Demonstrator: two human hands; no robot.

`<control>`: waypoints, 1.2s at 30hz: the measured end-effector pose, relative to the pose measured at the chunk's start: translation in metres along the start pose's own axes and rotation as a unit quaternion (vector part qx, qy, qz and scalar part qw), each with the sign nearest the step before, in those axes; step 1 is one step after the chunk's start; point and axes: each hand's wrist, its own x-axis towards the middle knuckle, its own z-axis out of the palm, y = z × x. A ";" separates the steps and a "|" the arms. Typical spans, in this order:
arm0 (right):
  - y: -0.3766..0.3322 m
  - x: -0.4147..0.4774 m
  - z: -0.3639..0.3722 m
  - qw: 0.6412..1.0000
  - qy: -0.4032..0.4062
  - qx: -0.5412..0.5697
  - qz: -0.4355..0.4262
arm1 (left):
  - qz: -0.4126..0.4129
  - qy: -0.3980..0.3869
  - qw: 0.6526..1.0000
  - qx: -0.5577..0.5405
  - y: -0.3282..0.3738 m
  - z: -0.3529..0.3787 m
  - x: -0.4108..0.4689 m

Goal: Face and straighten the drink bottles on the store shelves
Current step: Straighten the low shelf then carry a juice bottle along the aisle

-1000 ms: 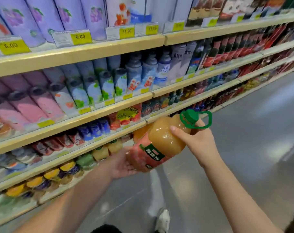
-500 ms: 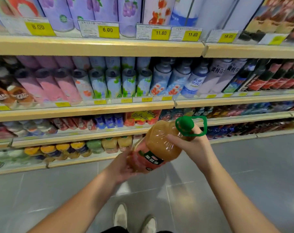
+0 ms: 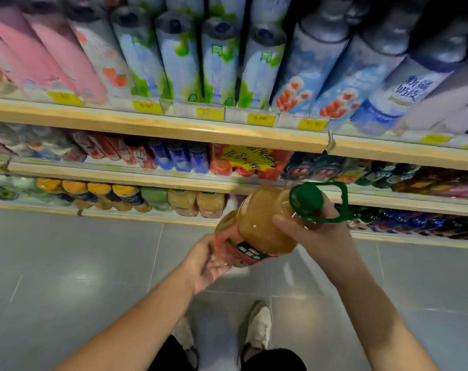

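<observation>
I hold a large juice bottle (image 3: 259, 226) tilted in the air in front of the lower shelves; it has amber juice, a pink label, a green cap and a green carry handle. My left hand (image 3: 203, 261) cups its base from below. My right hand (image 3: 318, 231) grips its neck just under the cap. Behind the bottle, on the bottom shelf (image 3: 147, 214), stands a row of similar orange and green juice bottles (image 3: 184, 200).
The upper shelf (image 3: 158, 124) carries tall pink, green and blue cartons and bottles with yellow price tags. A middle shelf (image 3: 115, 175) holds small red and blue bottles. Grey tiled floor (image 3: 72, 269) lies below, with my shoes (image 3: 259, 328) near the bottom.
The view has moved closer to the shelves and tipped downward. The bottle stays gripped by both hands and now sits nearer the lower shelves.
</observation>
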 end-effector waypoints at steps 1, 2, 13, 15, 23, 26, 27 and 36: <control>0.017 0.008 0.001 1.000 -0.002 -0.006 -0.005 | 0.003 0.003 1.000 0.001 -0.004 -0.004 0.016; 0.034 0.016 0.003 1.000 -0.003 -0.008 -0.011 | 0.002 0.009 1.000 0.003 -0.007 -0.009 0.033; 0.235 0.108 0.043 0.990 0.013 -0.081 -0.114 | 0.020 -0.006 1.000 0.010 -0.024 -0.099 0.262; 0.263 0.121 0.051 0.983 0.020 -0.099 -0.154 | 0.023 -0.019 0.999 -0.012 -0.022 -0.109 0.298; 0.336 0.161 0.064 0.968 -0.002 -0.138 -0.209 | 0.032 -0.022 0.999 -0.027 -0.025 -0.120 0.380; 0.346 0.167 0.068 0.967 0.004 -0.151 -0.205 | 0.023 -0.001 0.998 -0.057 -0.030 -0.120 0.396; 0.350 0.169 0.069 0.967 0.009 -0.151 -0.203 | 0.025 -0.001 0.997 -0.070 -0.031 -0.118 0.400; 0.370 0.182 0.082 0.957 0.046 -0.176 -0.225 | 0.067 -0.038 0.990 -0.120 -0.017 -0.108 0.433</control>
